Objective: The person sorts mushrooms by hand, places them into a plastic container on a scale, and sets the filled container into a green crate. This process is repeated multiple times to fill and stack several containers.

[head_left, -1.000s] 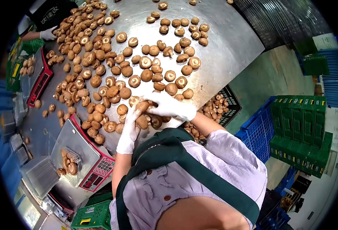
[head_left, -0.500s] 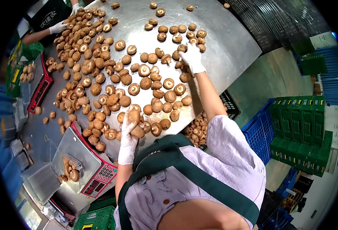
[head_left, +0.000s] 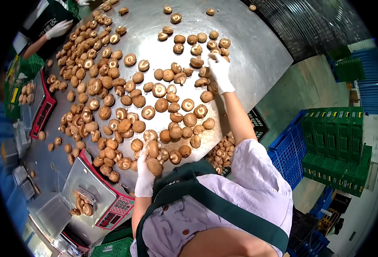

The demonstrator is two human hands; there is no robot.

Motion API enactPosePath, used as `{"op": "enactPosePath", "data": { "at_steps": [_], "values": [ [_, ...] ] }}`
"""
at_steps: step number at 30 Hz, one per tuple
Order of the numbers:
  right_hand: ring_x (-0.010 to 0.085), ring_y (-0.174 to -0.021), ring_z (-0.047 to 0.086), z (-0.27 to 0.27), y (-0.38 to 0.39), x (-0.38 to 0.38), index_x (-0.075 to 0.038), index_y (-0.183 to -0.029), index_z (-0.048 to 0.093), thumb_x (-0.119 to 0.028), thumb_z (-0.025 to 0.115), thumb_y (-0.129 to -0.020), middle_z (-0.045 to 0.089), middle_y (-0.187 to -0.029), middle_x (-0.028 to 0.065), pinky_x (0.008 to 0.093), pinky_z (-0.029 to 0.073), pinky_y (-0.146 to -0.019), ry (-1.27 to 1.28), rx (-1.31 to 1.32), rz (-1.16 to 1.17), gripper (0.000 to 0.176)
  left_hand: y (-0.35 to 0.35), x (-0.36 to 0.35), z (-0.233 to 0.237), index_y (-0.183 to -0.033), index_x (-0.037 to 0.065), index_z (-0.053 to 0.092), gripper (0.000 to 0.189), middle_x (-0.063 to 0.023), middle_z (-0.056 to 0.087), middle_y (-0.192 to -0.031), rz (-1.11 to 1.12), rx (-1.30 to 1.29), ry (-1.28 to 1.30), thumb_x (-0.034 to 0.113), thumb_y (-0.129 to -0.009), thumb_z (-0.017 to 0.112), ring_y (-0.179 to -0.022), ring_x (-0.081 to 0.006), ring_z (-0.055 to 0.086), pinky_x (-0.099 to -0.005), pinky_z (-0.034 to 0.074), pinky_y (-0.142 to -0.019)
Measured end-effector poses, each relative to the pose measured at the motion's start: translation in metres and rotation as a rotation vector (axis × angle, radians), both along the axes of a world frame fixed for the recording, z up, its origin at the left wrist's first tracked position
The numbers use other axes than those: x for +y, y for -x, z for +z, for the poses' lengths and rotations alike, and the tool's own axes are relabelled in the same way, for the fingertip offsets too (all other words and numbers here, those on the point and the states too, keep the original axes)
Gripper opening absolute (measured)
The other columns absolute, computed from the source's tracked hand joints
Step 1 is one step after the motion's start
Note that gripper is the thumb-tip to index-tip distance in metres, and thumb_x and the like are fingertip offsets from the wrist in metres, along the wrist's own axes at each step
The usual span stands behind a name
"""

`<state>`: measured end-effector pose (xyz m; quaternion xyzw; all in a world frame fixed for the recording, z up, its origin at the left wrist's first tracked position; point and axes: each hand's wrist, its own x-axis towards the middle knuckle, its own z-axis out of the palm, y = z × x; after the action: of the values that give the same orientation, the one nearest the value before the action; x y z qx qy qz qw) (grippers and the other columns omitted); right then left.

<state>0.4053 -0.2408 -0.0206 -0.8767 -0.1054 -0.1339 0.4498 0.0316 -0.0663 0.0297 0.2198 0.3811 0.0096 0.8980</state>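
Observation:
Brown shiitake mushrooms (head_left: 161, 105) lie scattered over a metal table (head_left: 257, 55), some caps up, others showing pale gills. Close to my body, my gloved left hand (head_left: 145, 173) is closed around a couple of mushrooms (head_left: 154, 159), held near the table's front edge. My gloved right hand (head_left: 220, 73) reaches to the upper right group, its fingers bent at a mushroom (head_left: 226, 58) by the fingertips; the palm side is hidden. Several mushrooms lie just left of that hand.
A scale (head_left: 112, 210) bears a clear tray of mushrooms at lower left; another scale (head_left: 43, 107) stands farther back. A crate (head_left: 257, 122) and mushrooms are below the table's edge. Green crates (head_left: 332, 137) are stacked right. Across the table is a co-worker's gloved hand (head_left: 59, 29).
My right hand has shifted slightly right, its fingers drawing in. My left hand stays around its mushrooms. The co-worker's hands have lifted away from the pile.

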Motion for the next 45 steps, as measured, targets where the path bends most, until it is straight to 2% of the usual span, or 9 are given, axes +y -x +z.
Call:
{"op": "enactPosePath", "data": {
  "at_steps": [6, 7, 12, 15, 17, 26, 36, 39, 45],
  "values": [
    [0.0258, -0.085, 0.064, -0.015, -0.11, -0.038, -0.006, -0.109, 0.06, -0.02, 0.068, -0.071, 0.066, -0.095, 0.0161, 0.035, 0.05, -0.078, 0.133, 0.119, -0.303, 0.041, -0.004, 0.009, 0.007, -0.109, 0.0, 0.049, 0.042, -0.0099, 0.051, -0.076, -0.096, -0.096, 0.188, 0.037, -0.091, 0.04, -0.062, -0.0178, 0.048, -0.0271, 0.042, -0.052],
    [0.0245, -0.086, 0.065, -0.016, -0.117, -0.041, -0.005, -0.109, 0.06, -0.021, 0.069, -0.07, 0.066, -0.095, 0.0158, 0.0338, 0.05, -0.077, 0.229, 0.041, -0.306, 0.043, -0.005, 0.01, 0.004, -0.115, 0.005, 0.047, 0.037, -0.0118, 0.053, -0.104, -0.055, -0.11, 0.319, 0.034, -0.094, 0.039, -0.063, -0.0183, 0.047, -0.0285, 0.041, -0.047],
    [0.0194, -0.085, 0.065, -0.019, -0.132, -0.046, -0.002, -0.109, 0.06, -0.024, 0.072, -0.069, 0.066, -0.096, 0.0136, 0.0292, 0.051, -0.075, 0.232, 0.212, -0.149, 0.047, -0.014, 0.007, -0.001, -0.117, 0.003, 0.045, 0.041, -0.0128, 0.052, -0.101, -0.002, -0.104, 0.323, 0.036, -0.094, 0.038, -0.062, -0.0202, 0.046, -0.0301, 0.042, -0.047],
    [0.0189, -0.084, 0.064, 0.005, -0.111, -0.031, 0.0, -0.108, 0.061, -0.03, 0.067, -0.08, 0.066, -0.097, 0.0091, 0.0302, 0.05, -0.074, -0.325, 0.405, -0.14, 0.042, -0.022, 0.008, 0.001, -0.096, 0.001, 0.048, 0.04, -0.0116, 0.048, -0.066, -0.03, -0.131, 0.215, 0.041, -0.089, 0.046, -0.06, -0.0219, 0.045, -0.0312, 0.038, -0.053],
    [0.0195, -0.083, 0.064, 0.005, -0.101, -0.034, 0.0, -0.108, 0.061, -0.031, 0.063, -0.084, 0.066, -0.097, 0.0095, 0.0316, 0.051, -0.072, -0.513, 0.395, -0.021, 0.039, -0.018, 0.011, -0.008, -0.118, 0.004, 0.045, 0.045, -0.0134, 0.053, -0.098, -0.036, -0.102, 0.474, 0.04, -0.092, 0.04, -0.062, -0.0205, 0.047, -0.0314, 0.042, -0.048],
    [0.019, -0.065, 0.062, 0.052, 0.001, -0.011, -0.002, -0.116, 0.048, -0.052, 0.024, -0.095, 0.063, -0.09, 0.0159, 0.0324, 0.056, -0.057, -1.147, 1.046, 0.295, 0.059, -0.026, 0.002, 0.012, -0.132, 0.008, 0.037, 0.05, -0.0102, 0.054, -0.104, -0.135, -0.132, -0.011, 0.026, -0.086, 0.049, -0.075, -0.0221, 0.054, -0.0326, 0.047, -0.058],
    [0.01, -0.052, 0.056, 0.084, 0.148, 0.07, -0.002, -0.097, 0.055, -0.042, 0.041, -0.095, 0.06, -0.065, 0.0036, 0.0211, 0.043, -0.044, -0.356, 0.955, 0.623, 0.042, -0.03, 0.001, 0.019, -0.132, 0.003, 0.036, 0.059, -0.0105, 0.049, -0.118, -0.068, -0.152, -0.63, 0.005, -0.08, 0.063, -0.106, -0.0155, 0.049, -0.0265, 0.041, -0.091],
    [0.0173, -0.057, 0.053, 0.077, 0.191, 0.092, 0.004, -0.071, 0.056, -0.043, 0.042, -0.094, 0.053, -0.056, 0.0103, 0.0336, 0.041, -0.054, -0.075, 0.783, 0.817, 0.054, -0.028, 0.001, 0.024, -0.128, 0.001, 0.04, 0.059, -0.0117, 0.049, -0.123, -0.027, -0.159, -1.069, 0.01, -0.078, 0.069, -0.113, -0.0193, 0.048, -0.0295, 0.039, -0.096],
    [0.0093, -0.059, 0.053, 0.087, 0.227, 0.118, 0.002, -0.091, 0.062, -0.034, 0.048, -0.093, 0.06, -0.065, 0.0113, 0.0304, 0.042, -0.053, 0.008, 0.561, 0.962, 0.039, 0.011, 0.008, 0.027, -0.111, 0.002, 0.057, 0.049, -0.0116, 0.06, -0.099, 0.075, 0.072, -1.496, 0.017, -0.069, 0.077, -0.09, -0.0219, 0.061, -0.0308, 0.049, -0.078]
  ]
}}
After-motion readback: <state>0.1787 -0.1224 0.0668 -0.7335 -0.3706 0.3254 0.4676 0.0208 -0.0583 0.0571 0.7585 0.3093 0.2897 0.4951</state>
